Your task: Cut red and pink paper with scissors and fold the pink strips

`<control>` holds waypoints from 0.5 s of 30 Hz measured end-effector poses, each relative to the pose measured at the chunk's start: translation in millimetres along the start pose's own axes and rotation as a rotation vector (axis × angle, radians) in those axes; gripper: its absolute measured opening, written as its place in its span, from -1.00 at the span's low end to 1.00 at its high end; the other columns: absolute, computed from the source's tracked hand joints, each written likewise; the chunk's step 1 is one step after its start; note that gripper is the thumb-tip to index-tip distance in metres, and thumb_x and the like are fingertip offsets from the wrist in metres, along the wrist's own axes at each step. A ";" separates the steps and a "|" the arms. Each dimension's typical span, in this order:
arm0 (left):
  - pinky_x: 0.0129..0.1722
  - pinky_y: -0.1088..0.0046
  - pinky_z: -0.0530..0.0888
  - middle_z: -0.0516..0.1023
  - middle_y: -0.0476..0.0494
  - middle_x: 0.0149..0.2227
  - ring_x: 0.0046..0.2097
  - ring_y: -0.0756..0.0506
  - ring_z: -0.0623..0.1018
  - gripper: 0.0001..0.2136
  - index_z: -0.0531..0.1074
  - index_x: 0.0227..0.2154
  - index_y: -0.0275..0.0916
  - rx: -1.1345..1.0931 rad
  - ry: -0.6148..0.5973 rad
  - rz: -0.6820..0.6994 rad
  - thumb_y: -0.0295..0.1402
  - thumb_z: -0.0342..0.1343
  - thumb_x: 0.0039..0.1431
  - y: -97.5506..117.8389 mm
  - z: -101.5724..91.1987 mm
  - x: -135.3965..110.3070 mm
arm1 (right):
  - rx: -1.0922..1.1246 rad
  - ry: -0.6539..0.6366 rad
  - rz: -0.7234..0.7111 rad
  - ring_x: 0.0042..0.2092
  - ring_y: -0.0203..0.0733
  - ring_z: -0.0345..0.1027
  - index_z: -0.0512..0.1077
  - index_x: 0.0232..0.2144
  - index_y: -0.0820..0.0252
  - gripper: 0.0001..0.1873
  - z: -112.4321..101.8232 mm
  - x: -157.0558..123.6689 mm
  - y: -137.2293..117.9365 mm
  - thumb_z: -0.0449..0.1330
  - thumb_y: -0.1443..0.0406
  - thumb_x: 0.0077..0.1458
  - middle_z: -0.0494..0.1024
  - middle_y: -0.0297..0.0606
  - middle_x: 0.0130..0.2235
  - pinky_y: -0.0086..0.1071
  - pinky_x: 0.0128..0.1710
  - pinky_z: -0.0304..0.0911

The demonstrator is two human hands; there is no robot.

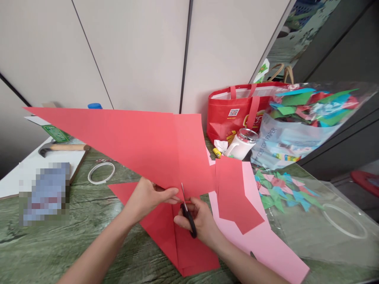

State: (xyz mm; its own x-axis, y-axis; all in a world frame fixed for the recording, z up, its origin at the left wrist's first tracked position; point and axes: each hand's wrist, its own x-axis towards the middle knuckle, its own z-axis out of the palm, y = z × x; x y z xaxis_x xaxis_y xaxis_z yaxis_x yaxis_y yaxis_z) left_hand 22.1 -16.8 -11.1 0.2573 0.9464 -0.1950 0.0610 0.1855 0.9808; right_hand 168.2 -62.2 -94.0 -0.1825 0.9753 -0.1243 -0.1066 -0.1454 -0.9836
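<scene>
A large sheet of red paper (pixel 142 142) stands raised, its long point reaching to the left. My left hand (pixel 148 199) pinches its lower edge between thumb and fingers. My right hand (pixel 203 219) grips black-handled scissors (pixel 192 227), whose blades point up against the sheet near its lower edge, just right of my left fingertips. Whether the blades are parted is unclear. Below the hands lies another folded-looking red paper section (pixel 156 225); its link to the raised sheet is hidden. A smaller red paper piece (pixel 233 197) overlaps pink paper (pixel 278 252) to the right.
Behind stand a red bag (pixel 219 114), a white mug (pixel 241 146) and a glue stick (pixel 217 152). At right are a plastic bag of colored paper scraps (pixel 299 138) and loose scraps (pixel 284 189). At left lie a tape roll (pixel 101 173) and a hammer (pixel 66 147).
</scene>
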 end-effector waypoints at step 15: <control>-0.39 0.27 0.58 0.60 -0.07 -0.42 -0.44 -0.16 0.60 -0.71 0.36 -0.35 -0.26 0.009 -0.049 -0.044 -0.37 0.27 -0.20 -1.0 2.5 -1.5 | -0.002 0.024 -0.016 -0.54 -0.35 0.17 0.28 -0.49 0.20 -0.66 0.0 1.3 0.8 0.32 0.17 -0.27 0.34 -0.44 -0.57 -0.46 -0.55 0.08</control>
State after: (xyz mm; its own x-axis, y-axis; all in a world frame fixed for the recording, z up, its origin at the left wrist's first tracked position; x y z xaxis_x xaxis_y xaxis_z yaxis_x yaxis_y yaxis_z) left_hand 24.1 -19.1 -11.8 0.3013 0.9233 -0.2382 0.0816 0.2240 0.9712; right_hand 167.9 -61.0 -95.0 -0.1569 0.9813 -0.1117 -0.1070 -0.1293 -0.9858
